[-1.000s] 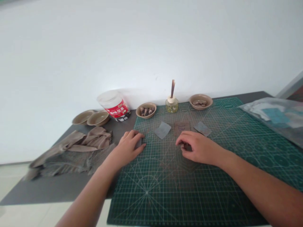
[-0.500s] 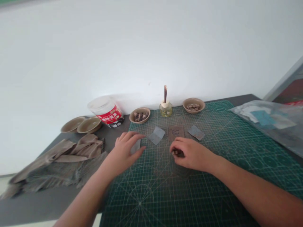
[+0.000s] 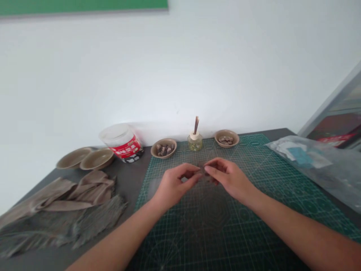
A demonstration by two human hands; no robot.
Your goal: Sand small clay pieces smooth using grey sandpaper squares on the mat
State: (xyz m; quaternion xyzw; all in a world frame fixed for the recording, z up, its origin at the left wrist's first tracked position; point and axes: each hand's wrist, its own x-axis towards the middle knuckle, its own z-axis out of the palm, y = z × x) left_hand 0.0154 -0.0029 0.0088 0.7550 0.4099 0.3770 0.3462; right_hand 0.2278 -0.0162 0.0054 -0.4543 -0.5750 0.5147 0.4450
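Over the green cutting mat [image 3: 265,180], my left hand [image 3: 177,184] and my right hand [image 3: 228,177] meet almost fingertip to fingertip. The thumb and fingers of my left hand are pinched. My right hand is also closed, its thumb against the forefinger. Something small and dark seems to lie between the fingertips, too blurred to make out. Behind the hands are a bowl of dark, nut-like pieces [image 3: 164,148], a glass reed diffuser [image 3: 195,141] and a bowl of flat brown discs [image 3: 226,139].
Two nested-edge brown bowls [image 3: 97,159] and a red-labelled jar [image 3: 124,143] stand at the left, behind a crumpled brown and grey cloth [image 3: 70,203]. On the right, a clear plastic bag [image 3: 324,158] overlaps the mat. A white wall [image 3: 180,67] rises behind the table.
My left hand has moved right and closed from a spread pose to a pinch. My right hand has turned its fingertips towards it. The camera view has tilted upwards.
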